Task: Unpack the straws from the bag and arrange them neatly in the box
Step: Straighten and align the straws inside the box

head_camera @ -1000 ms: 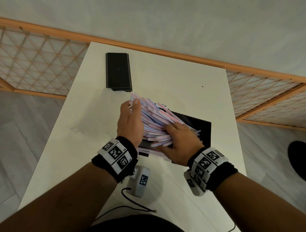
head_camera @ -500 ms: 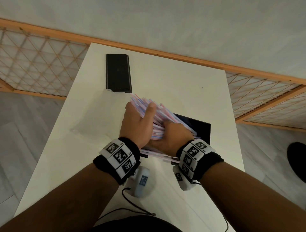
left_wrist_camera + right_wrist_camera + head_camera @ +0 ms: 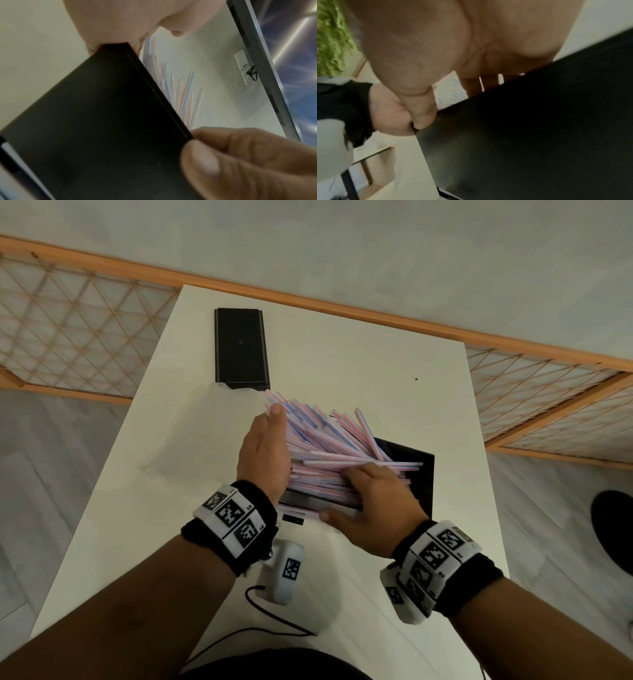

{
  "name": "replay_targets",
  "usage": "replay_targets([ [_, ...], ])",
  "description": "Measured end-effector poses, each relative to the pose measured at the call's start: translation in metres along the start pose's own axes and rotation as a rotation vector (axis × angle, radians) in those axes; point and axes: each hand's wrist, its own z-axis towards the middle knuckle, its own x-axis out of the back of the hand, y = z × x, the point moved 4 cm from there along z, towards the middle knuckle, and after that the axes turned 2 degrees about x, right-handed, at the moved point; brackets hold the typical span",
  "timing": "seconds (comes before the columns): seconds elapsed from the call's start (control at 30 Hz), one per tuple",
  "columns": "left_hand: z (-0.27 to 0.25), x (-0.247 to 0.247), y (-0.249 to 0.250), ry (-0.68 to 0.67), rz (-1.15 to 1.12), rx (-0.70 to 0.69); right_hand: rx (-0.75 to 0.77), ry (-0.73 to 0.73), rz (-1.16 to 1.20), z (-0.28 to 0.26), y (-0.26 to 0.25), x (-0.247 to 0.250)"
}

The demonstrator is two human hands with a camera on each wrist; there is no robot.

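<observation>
A heap of pink-and-blue striped straws [image 3: 329, 440] lies slanted in the open black box [image 3: 419, 474], their far ends fanned out past its left rim. My left hand [image 3: 267, 446] stands flat, its straight fingers pressing the straws' left ends. At the near wall is my right hand [image 3: 370, 501], thumb outside the wall and fingers over the rim on the straws. In the left wrist view the box [image 3: 85, 121] fills the frame, the right hand [image 3: 240, 162] pinches its corner, and straws [image 3: 185, 94] rise behind. The right wrist view shows the thumb [image 3: 423, 108] on the box [image 3: 539, 121].
The box's black lid [image 3: 239, 347] lies at the far left of the white table [image 3: 359, 354]. A clear, flattened bag [image 3: 191, 433] rests left of my left hand. A few straws [image 3: 298, 510] lie under the box's near edge. A wooden lattice rail [image 3: 548, 405] borders the table.
My left hand has uncurled from over the heap and now stands flat against the straw ends. My right hand slid right along the box's near wall, and the straws fanned out wider.
</observation>
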Motion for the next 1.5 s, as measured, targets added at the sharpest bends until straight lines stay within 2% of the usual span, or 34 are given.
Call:
replay_targets([
  [0.1, 0.004, 0.004, -0.005, 0.054, -0.026, 0.013, 0.041, -0.012, 0.043, 0.007, -0.008, -0.002],
  [0.27, 0.002, 0.007, 0.000, 0.079, -0.008, -0.002, -0.106, -0.125, -0.158, 0.017, -0.003, 0.003],
  [0.37, 0.001, 0.007, 0.002, 0.067, 0.016, -0.015, -0.093, -0.200, -0.079, 0.024, -0.003, -0.006],
  [0.67, 0.004, 0.012, -0.001, 0.143, 0.116, -0.049, -0.090, -0.223, -0.006, 0.040, -0.006, -0.010],
  [0.8, 0.001, 0.014, 0.003, 0.161, 0.062, -0.005, -0.073, -0.266, 0.044, 0.042, -0.010, -0.011],
  [1.03, -0.004, 0.008, 0.011, 0.080, 0.143, -0.055, -0.092, -0.294, 0.025, 0.052, -0.017, -0.013],
  [1.13, -0.005, 0.007, 0.013, 0.059, 0.130, -0.069, -0.078, -0.264, 0.048, 0.051, -0.019, -0.010],
  [1.3, -0.006, 0.011, 0.019, 0.112, 0.106, -0.108, -0.040, -0.158, -0.024, 0.044, -0.024, 0.005],
  [1.4, -0.006, 0.004, 0.012, -0.019, 0.264, -0.047, -0.042, -0.067, -0.057, 0.034, -0.026, 0.009],
  [1.5, -0.012, 0.002, 0.010, -0.068, 0.238, -0.003, 0.010, 0.019, -0.037, 0.017, -0.028, 0.010],
])
